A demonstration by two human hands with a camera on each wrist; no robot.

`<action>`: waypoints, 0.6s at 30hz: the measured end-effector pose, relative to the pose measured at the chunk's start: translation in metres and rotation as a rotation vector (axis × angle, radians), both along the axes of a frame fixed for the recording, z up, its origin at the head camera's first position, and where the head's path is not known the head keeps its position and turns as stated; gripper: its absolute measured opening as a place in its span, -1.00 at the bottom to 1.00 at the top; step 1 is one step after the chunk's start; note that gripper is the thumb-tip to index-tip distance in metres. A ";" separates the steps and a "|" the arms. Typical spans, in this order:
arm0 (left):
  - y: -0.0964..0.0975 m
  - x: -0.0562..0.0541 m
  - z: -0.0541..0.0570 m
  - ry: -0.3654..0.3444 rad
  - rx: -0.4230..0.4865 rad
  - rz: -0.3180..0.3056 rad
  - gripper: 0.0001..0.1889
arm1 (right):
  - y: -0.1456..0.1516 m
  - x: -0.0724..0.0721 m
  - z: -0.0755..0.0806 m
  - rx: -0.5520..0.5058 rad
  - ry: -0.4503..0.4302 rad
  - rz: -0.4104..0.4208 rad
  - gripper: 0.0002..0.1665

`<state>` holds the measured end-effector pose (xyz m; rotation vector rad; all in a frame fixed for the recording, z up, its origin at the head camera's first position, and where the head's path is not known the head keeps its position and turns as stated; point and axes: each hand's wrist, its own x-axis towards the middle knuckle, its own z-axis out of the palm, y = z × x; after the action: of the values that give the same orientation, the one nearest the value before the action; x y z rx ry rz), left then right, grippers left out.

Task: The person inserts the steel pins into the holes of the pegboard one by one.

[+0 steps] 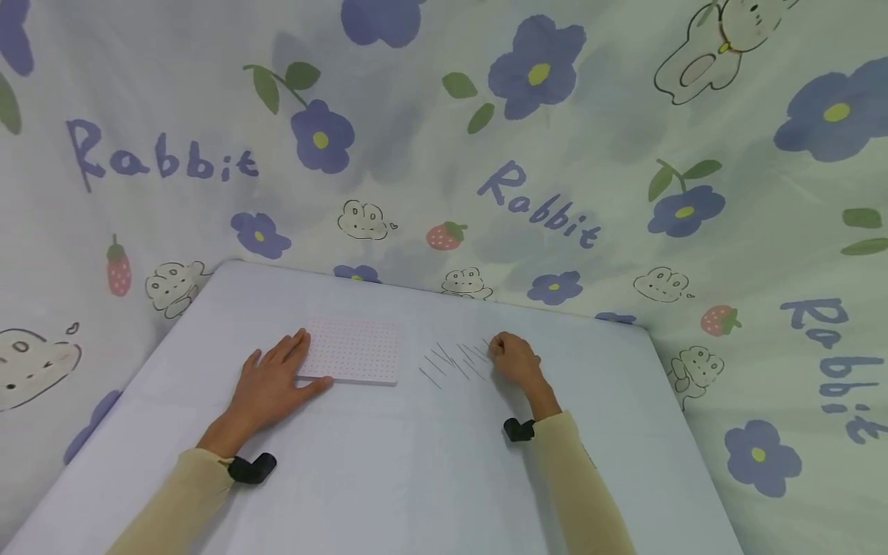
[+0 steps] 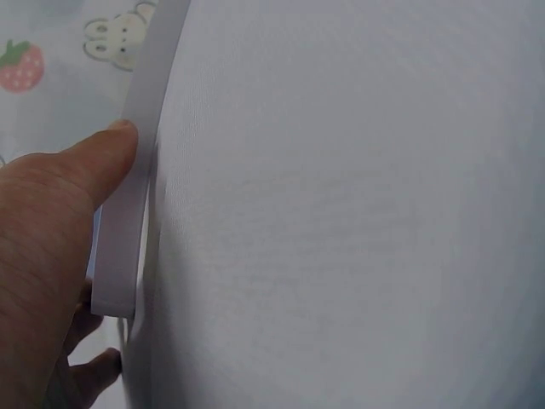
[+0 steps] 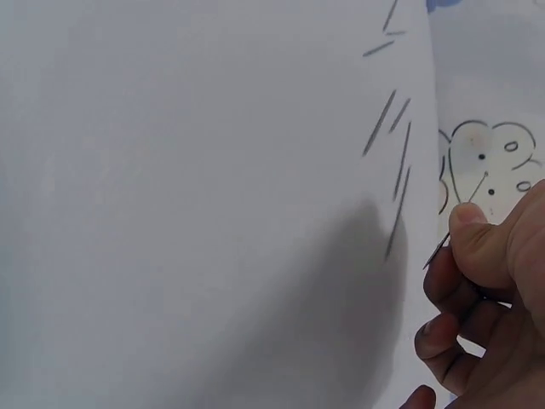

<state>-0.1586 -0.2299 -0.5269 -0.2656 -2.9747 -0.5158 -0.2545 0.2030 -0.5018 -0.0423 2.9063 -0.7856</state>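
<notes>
A white rectangular board [image 1: 354, 351] with a grid of small dots lies flat on the table. My left hand [image 1: 267, 385] rests at its near left corner, fingers stretched along the left side and thumb against the front edge. The left wrist view shows that thumb [image 2: 106, 158] touching the board's side [image 2: 123, 247]. To the right of the board, my right hand [image 1: 516, 362] pinches a thin needle [image 3: 477, 189] between thumb and index finger, both ends sticking out. Several more needles [image 1: 444, 356] lie loose and slanted on the table between the board and this hand.
The white-covered table [image 1: 388, 478] ends at a back edge just beyond the board. Behind and beside it hangs a patterned cloth [image 1: 402, 154] with flowers, rabbits and strawberries. Dark wrist-worn devices [image 1: 253, 468] sit at both cuffs.
</notes>
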 end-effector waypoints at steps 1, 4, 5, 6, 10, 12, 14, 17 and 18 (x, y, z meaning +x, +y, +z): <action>0.000 0.000 0.001 -0.002 0.001 0.000 0.06 | -0.002 0.000 0.002 -0.008 0.004 0.005 -0.84; 0.000 0.000 0.001 -0.001 0.005 0.000 0.06 | -0.009 -0.001 0.007 -0.033 0.022 0.021 -0.83; 0.000 0.000 0.001 -0.001 0.006 0.000 0.06 | -0.011 -0.002 0.009 -0.043 0.032 0.026 -0.83; 0.000 0.000 0.001 0.000 0.006 0.000 0.06 | -0.014 -0.002 0.011 -0.052 0.041 0.035 -0.83; 0.000 0.000 -0.001 0.002 0.001 0.003 0.06 | -0.026 -0.003 0.018 -0.083 0.083 0.077 -0.82; 0.000 -0.001 -0.001 0.001 0.001 0.003 0.07 | -0.031 -0.002 0.021 -0.107 0.098 0.091 -0.83; 0.000 -0.001 -0.002 -0.001 0.001 0.004 0.07 | -0.037 -0.002 0.024 -0.136 0.110 0.104 -0.83; 0.000 0.000 -0.002 -0.004 0.001 0.005 0.07 | -0.045 -0.001 0.028 -0.183 0.126 0.122 -0.84; 0.000 0.000 -0.001 -0.005 -0.001 0.006 0.07 | -0.048 -0.001 0.029 -0.193 0.130 0.127 -0.84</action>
<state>-0.1588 -0.2301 -0.5281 -0.2563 -2.9795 -0.5155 -0.2558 0.1551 -0.4732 -0.3051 2.8988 -1.0739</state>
